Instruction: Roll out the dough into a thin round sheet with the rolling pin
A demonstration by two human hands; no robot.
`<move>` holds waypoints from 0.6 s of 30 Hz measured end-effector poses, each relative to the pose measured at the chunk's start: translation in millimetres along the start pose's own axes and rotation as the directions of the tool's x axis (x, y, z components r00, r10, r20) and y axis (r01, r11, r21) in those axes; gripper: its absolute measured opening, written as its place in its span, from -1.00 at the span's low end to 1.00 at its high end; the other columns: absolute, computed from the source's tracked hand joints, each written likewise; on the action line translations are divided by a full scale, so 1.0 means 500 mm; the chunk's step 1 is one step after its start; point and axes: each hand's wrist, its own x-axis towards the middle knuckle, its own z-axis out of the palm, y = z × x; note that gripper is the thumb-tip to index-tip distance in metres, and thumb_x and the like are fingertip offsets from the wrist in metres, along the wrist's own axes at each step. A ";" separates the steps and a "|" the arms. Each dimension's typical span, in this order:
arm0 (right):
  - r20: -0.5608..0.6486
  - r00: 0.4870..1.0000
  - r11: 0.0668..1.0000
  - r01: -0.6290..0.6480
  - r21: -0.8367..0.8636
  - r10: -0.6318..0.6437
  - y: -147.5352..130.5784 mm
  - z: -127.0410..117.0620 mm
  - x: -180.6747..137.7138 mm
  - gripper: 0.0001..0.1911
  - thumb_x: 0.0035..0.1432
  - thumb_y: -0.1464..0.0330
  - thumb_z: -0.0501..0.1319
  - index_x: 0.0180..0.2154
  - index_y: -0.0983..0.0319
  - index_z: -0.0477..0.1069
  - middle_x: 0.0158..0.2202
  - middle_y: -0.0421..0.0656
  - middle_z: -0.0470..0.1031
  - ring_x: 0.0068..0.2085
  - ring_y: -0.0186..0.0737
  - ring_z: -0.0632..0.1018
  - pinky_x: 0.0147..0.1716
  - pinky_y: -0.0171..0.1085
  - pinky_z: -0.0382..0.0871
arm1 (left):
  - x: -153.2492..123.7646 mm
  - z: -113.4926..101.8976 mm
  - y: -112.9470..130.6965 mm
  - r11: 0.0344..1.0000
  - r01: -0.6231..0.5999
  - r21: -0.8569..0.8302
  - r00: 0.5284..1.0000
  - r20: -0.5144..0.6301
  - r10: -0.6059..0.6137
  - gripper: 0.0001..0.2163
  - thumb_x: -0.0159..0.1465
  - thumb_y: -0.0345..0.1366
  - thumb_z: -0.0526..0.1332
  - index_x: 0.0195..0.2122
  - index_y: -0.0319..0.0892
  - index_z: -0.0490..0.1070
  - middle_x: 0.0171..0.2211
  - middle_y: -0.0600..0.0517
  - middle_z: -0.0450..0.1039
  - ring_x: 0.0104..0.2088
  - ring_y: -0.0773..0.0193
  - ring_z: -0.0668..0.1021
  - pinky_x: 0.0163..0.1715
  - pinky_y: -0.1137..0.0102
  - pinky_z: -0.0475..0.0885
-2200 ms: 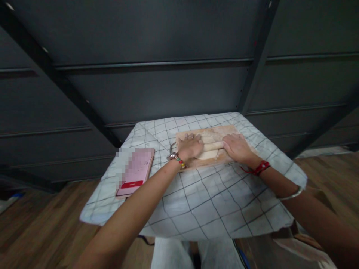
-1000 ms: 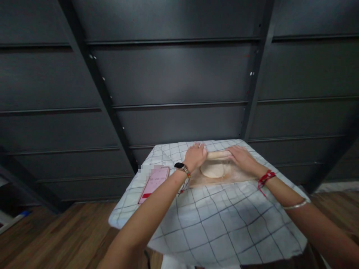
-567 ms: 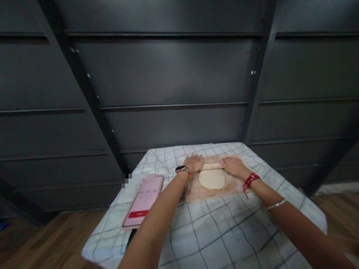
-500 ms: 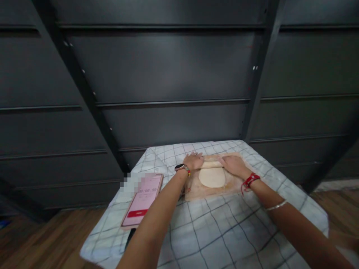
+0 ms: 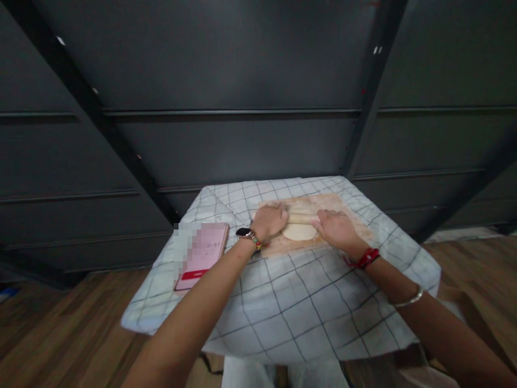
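Observation:
A pale wooden rolling pin (image 5: 302,219) lies crosswise over a flat, rounded sheet of dough (image 5: 299,231). My left hand (image 5: 271,220) is closed on the pin's left end, and my right hand (image 5: 336,227) is closed on its right end. Dough shows on both the near and the far side of the pin. Beneath it all is a floury, light-brown board (image 5: 283,249), partly covered by my hands.
A white checked cloth (image 5: 278,302) covers the table. On the left lies a phone (image 5: 204,253) with a pink screen, close to my left forearm. Dark metal panels (image 5: 242,145) stand behind the table, and wooden floor (image 5: 64,323) shows at both sides.
The rolling pin has come nearer to me, from the dough's far edge to over its middle. My left fingers, spread before, are now curled. The view has tilted down.

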 end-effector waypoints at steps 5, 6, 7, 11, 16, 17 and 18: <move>-0.044 0.999 1.000 0.018 -0.016 -0.019 -0.010 0.003 -0.036 -0.54 0.38 0.17 -0.16 -0.13 0.34 0.36 -0.22 0.12 0.50 -0.24 -0.03 0.48 -0.23 -0.15 0.16 | -0.048 0.009 0.013 0.999 -0.029 -0.026 0.996 -0.084 0.026 -0.57 0.38 -0.29 -0.17 0.18 -0.25 0.25 0.07 -0.12 0.40 0.06 0.12 0.42 0.03 0.28 0.26; -0.047 0.999 0.999 0.024 -0.022 -0.025 -0.011 0.005 -0.043 -0.54 0.38 0.17 -0.16 -0.13 0.35 0.36 -0.22 0.12 0.50 -0.24 -0.03 0.47 -0.22 -0.15 0.16 | -0.056 0.009 0.015 0.999 -0.034 -0.028 0.996 -0.084 0.031 -0.58 0.38 -0.30 -0.16 0.15 -0.25 0.28 0.06 -0.11 0.41 0.05 0.12 0.42 0.04 0.27 0.25; -0.047 0.998 0.999 0.030 -0.028 -0.032 -0.012 0.005 -0.049 -0.55 0.38 0.18 -0.16 -0.13 0.35 0.35 -0.21 0.12 0.50 -0.24 -0.03 0.47 -0.22 -0.15 0.16 | -0.064 0.010 0.018 0.999 -0.036 -0.025 0.996 -0.085 0.034 -0.60 0.37 -0.30 -0.16 0.12 -0.24 0.32 0.03 -0.11 0.43 0.03 0.12 0.43 0.04 0.26 0.24; -0.031 0.999 0.999 0.028 -0.033 -0.029 -0.017 0.002 -0.069 -0.59 0.38 0.18 -0.13 -0.14 0.33 0.34 -0.21 0.09 0.49 -0.23 -0.05 0.47 -0.19 -0.15 0.17 | -0.093 0.012 0.028 0.999 -0.050 0.004 0.989 -0.136 0.050 -0.64 0.36 -0.31 -0.12 0.04 -0.24 0.36 -0.01 -0.11 0.43 0.00 0.11 0.41 0.07 0.23 0.20; -0.021 0.999 0.999 0.032 -0.031 -0.032 -0.023 -0.011 -0.090 -0.62 0.38 0.21 -0.13 -0.13 0.32 0.32 -0.22 0.06 0.48 -0.23 -0.05 0.47 -0.20 -0.15 0.18 | -0.122 0.012 0.045 0.999 -0.036 0.034 0.987 -0.154 0.041 -0.63 0.35 -0.29 -0.08 0.09 -0.28 0.31 0.04 -0.13 0.37 0.05 0.09 0.35 0.12 0.21 0.15; -0.023 0.999 0.999 0.035 -0.032 -0.035 -0.025 -0.013 -0.093 -0.62 0.39 0.21 -0.13 -0.13 0.32 0.32 -0.22 0.06 0.48 -0.23 -0.04 0.47 -0.20 -0.14 0.18 | -0.127 0.011 0.049 0.999 -0.031 0.037 0.987 -0.154 0.036 -0.63 0.34 -0.29 -0.07 0.10 -0.29 0.30 0.05 -0.13 0.37 0.06 0.08 0.34 0.13 0.21 0.14; -0.023 0.999 0.999 0.036 -0.033 -0.037 -0.026 -0.015 -0.097 -0.63 0.39 0.21 -0.13 -0.13 0.31 0.32 -0.22 0.05 0.48 -0.23 -0.04 0.47 -0.20 -0.14 0.19 | -0.132 0.010 0.052 0.999 -0.025 0.039 0.987 -0.155 0.031 -0.63 0.34 -0.29 -0.07 0.10 -0.29 0.30 0.06 -0.14 0.35 0.07 0.08 0.33 0.14 0.21 0.13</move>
